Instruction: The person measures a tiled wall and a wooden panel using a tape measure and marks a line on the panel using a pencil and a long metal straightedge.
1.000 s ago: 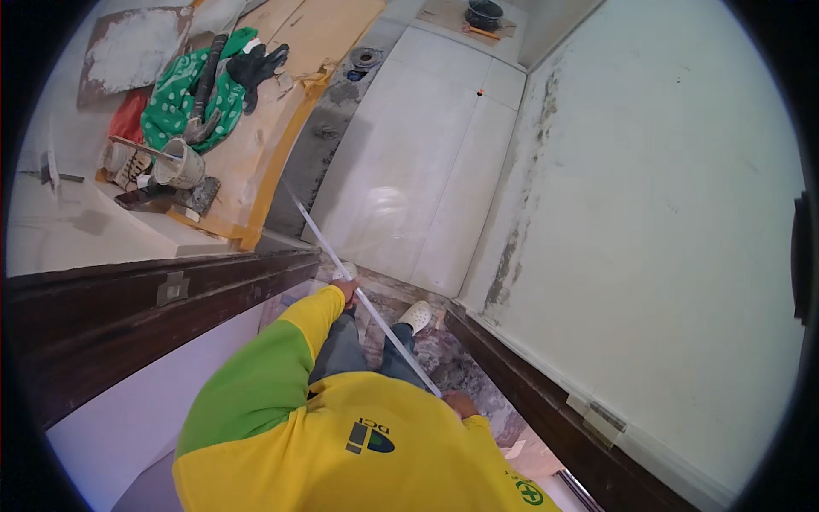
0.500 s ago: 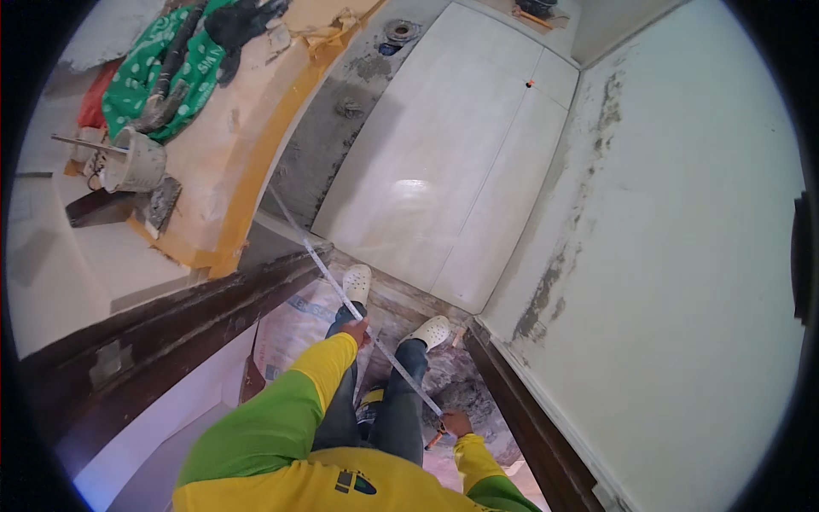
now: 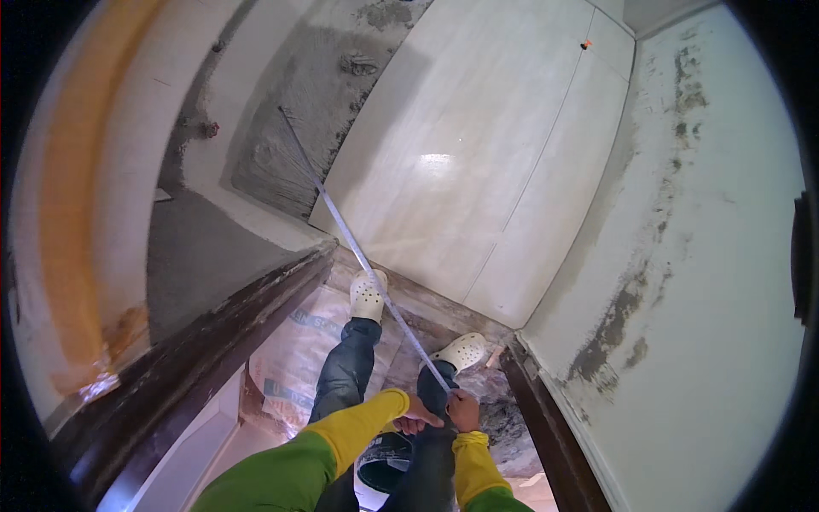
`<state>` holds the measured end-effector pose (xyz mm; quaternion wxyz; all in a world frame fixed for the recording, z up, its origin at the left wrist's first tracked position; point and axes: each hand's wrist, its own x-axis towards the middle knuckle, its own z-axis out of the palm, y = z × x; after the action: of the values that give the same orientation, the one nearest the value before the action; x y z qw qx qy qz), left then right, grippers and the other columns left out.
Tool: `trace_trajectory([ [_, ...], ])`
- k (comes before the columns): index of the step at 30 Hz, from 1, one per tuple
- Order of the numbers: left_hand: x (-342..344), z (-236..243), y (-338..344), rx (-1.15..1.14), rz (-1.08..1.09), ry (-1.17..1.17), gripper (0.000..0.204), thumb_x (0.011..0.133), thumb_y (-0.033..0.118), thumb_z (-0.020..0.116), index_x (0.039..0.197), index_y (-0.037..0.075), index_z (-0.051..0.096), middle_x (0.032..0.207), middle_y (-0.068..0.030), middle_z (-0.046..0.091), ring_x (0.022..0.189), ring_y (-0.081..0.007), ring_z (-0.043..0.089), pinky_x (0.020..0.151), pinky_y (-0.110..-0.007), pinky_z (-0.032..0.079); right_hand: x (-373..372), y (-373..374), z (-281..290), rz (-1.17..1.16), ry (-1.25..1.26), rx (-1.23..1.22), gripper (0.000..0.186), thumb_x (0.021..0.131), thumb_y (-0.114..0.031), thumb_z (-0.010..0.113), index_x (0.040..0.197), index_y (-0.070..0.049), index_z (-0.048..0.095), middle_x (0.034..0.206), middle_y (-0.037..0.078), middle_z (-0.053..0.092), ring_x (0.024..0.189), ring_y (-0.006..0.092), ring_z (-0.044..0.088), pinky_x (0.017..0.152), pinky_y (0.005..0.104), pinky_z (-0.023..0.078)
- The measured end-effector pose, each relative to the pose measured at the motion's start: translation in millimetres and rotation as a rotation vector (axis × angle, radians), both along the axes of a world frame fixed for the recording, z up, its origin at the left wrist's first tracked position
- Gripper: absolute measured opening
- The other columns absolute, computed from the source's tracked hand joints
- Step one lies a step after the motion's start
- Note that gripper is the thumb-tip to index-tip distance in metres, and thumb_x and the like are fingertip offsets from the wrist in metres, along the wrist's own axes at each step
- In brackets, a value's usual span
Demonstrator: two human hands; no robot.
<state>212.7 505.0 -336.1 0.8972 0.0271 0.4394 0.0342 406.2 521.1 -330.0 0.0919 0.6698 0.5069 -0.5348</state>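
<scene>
A long, thin, pale strip that looks like the blade of a tape measure runs diagonally from the grey mortar bed at the far left, across the tile corner and over my left shoe, to my right hand. My right hand is closed around its near end, above my right thigh. My left hand is just beside it, off the strip, its fingers partly stretched toward my right hand. The strip's far end lies over wet grey mortar. Large cream floor tiles fill the middle beyond my white clogs.
Dark wooden door frame pieces flank me left and right. A dark bucket stands between my legs. An orange tile spacer sits in a joint at the far right. The stained white wall rises at right; printed sacking covers the floor.
My left hand has let go of the strip's middle and come back beside my right hand. The strip's far end now reaches over the mortar. My view has moved closer to the floor.
</scene>
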Motion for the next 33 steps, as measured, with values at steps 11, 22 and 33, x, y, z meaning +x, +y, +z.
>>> trace_trajectory([
  [11, -2.7, -28.1, 66.1, -0.055, 0.495, -0.145, 0.029, 0.087, 0.035, 0.064, 0.085, 0.007, 0.056, 0.069, -0.0055, 0.059, 0.052, -0.0167, 0.058, 0.046, -0.028, 0.048, -44.2, -15.6, -88.7, -0.85, 0.675, -0.238, 0.038, 0.093, -0.028, 0.048, 0.119, -0.001, 0.055, 0.114, 0.014, 0.056, 0.101, 0.0241, 0.056, 0.087, 0.0332, 0.047],
  [22, 2.0, -19.9, 89.3, -0.068, 0.578, -0.084, 0.019, 0.086, 0.024, 0.062, 0.088, 0.006, 0.057, 0.068, -0.0073, 0.062, 0.043, -0.0183, 0.059, 0.041, -0.027, 0.05, -64.7, 64.9, -52.6, -0.178, 0.471, 0.307, 0.032, 0.084, -0.014, 0.057, 0.114, -0.001, 0.058, 0.109, 0.013, 0.059, 0.1, 0.0253, 0.058, 0.087, 0.0339, 0.046],
  [33, 8.2, -24.5, 93.6, -0.046, 0.601, -0.055, 0.017, 0.085, 0.022, 0.06, 0.092, 0.006, 0.061, 0.073, -0.0057, 0.061, 0.047, -0.0165, 0.06, 0.042, -0.025, 0.05, -62.1, 71.8, -51.2, -0.049, 0.464, 0.477, 0.032, 0.079, -0.008, 0.061, 0.11, -0.002, 0.059, 0.105, 0.013, 0.061, 0.096, 0.0259, 0.059, 0.085, 0.0344, 0.046],
])
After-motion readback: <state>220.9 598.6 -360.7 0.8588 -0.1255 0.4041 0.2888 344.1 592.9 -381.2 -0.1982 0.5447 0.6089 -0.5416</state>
